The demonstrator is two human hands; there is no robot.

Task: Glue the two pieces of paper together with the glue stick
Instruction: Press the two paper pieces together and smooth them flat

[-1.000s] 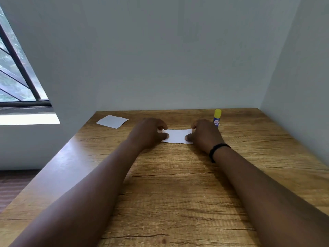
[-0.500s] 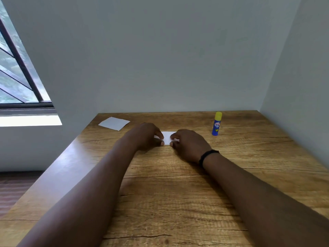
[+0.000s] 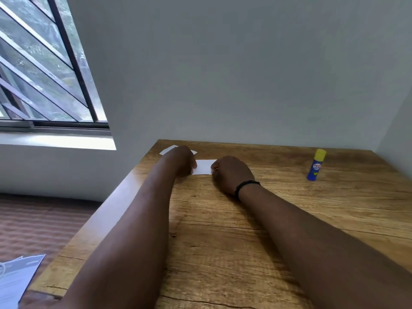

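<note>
- Glue stick (image 3: 316, 165), blue body with yellow cap, standing upright on the tabletop (image 3: 289, 219): carries a round red badge with white lettering on its upper body; the letters are too small and blurred to read.
- Same glue stick, below the badge: a small yellow mark, not legible as text.
- Printed sheet (image 3: 16, 279) at the lower left edge, off the tabletop: shows faint grey lines of print near its top corner; no word or number can be made out.
- No other text, number or sign can be read.
</note>
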